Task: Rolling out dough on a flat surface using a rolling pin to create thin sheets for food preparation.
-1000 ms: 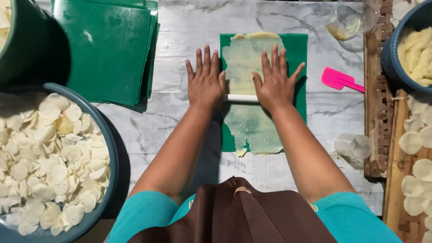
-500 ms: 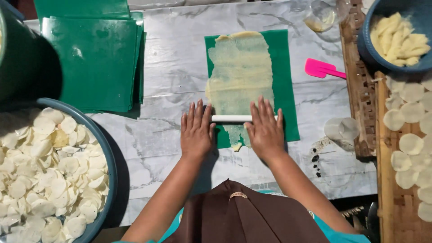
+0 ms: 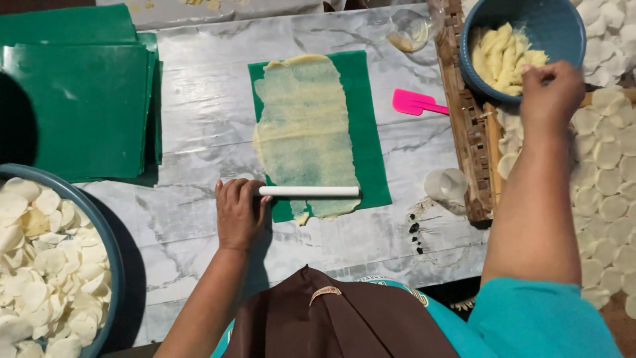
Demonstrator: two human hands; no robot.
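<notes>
A thin, pale yellow sheet of dough lies rolled flat on a green plastic mat on the marble-patterned table. A white rolling rod rests across the mat's near end. My left hand holds the rod's left end, fingers curled over it. My right hand reaches to the right, fingers bunched at the rim of a blue bowl that holds yellow dough pieces. I cannot tell whether it grips any dough.
A stack of green mats lies at the left. A blue basin of white round discs sits front left. A pink spatula, a clear cup, a glass bowl and a wooden rack of discs stand to the right.
Both hands rolled the rod toward me down the dough. My right hand then left the rod and went to the blue bowl; my left hand slid to the rod's left end.
</notes>
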